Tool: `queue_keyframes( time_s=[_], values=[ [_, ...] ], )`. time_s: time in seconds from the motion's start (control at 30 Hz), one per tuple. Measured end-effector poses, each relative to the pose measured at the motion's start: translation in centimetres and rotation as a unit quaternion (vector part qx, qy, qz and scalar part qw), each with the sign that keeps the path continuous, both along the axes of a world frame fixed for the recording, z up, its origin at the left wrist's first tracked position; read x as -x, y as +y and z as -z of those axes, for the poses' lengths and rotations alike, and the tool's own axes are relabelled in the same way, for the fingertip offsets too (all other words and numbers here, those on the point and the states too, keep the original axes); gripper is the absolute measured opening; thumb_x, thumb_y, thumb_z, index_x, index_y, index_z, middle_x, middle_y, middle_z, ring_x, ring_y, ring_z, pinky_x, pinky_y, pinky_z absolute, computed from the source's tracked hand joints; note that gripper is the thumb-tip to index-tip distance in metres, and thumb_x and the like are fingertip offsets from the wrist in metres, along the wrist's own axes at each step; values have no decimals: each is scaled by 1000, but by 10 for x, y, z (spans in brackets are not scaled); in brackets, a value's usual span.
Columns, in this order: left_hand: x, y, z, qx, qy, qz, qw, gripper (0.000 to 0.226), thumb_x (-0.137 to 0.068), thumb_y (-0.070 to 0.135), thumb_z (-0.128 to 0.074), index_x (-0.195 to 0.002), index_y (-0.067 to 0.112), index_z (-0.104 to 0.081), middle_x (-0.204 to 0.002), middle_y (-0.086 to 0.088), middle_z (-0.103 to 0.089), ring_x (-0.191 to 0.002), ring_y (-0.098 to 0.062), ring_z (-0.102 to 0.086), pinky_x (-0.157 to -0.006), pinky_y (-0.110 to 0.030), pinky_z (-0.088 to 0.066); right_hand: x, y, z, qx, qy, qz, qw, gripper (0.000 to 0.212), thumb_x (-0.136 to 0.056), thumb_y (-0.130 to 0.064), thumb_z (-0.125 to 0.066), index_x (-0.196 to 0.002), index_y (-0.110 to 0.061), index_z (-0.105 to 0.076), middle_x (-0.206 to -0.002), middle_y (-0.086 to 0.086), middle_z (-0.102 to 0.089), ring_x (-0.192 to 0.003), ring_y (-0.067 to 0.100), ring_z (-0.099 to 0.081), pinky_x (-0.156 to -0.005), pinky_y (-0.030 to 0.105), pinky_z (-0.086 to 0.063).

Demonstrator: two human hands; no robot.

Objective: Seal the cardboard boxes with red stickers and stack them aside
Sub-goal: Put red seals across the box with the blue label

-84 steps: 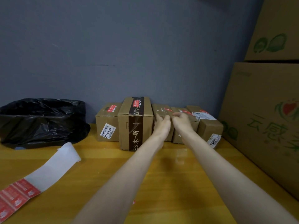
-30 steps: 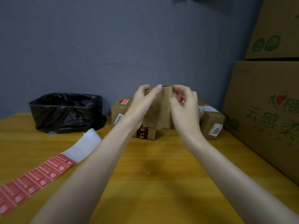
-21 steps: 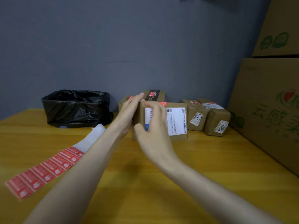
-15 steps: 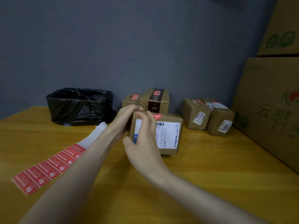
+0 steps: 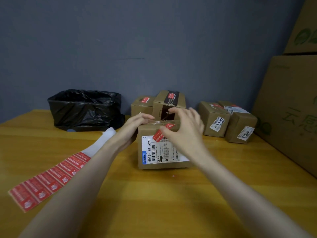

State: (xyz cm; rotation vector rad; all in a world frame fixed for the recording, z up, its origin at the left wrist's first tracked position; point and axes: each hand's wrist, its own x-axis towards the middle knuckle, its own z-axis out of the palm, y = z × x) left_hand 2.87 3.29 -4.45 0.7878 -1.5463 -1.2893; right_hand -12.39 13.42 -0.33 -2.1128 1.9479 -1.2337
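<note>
The cardboard box [image 5: 151,131] stands in the middle of the table [image 5: 171,203], its white label [image 5: 154,152] reading "501E- M1 A21B", a red sticker [image 5: 159,136] folded over its top front edge. The left hand [image 5: 135,127] grips its top left corner, fingers curled; the right hand [image 5: 185,131] has fingers spread, thumb on the sticker

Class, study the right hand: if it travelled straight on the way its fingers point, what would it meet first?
Probably the black-taped box just behind; the right hand points away over the labelled box's top, though depth is unclear.
</note>
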Motion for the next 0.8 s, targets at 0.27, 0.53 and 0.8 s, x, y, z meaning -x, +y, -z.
queue_keyframes(
  time_s=[0.27,0.53,0.8],
  values=[
    [16,-3,5,-11,-7,-2,1000,17,-91,26,-49,-105,27,-58,-117,-11,-55,-97,-21,-60,-74,-28,-50,32,-27,1,-211,169,-6,963,108,-62,-46,-80,-147,-33,-14,-157,-1,-10,-143,26,-3,-113,51,-17],
    [19,-14,-10,9,-20,-60,998,16,-96,22,-47,-105,21,-60,-110,-4,-61,-96,-16,-61,-78,-26,-50,28,-39,14,-156,237,63,957,102,-70,-59,-68,-147,-25,-11,-157,7,-11,-142,31,-9,-113,45,-19],
    [9,-15,-15,52,-243,38,968,83,-59,49,-77,-132,41,-38,-128,7,-39,-111,-6,-50,-86,-21,-45,44,-56,4,-191,232,32,953,107,-66,-56,-74,-148,-29,-11,-154,0,-17,-140,26,-12,-112,44,-21]
  ],
)
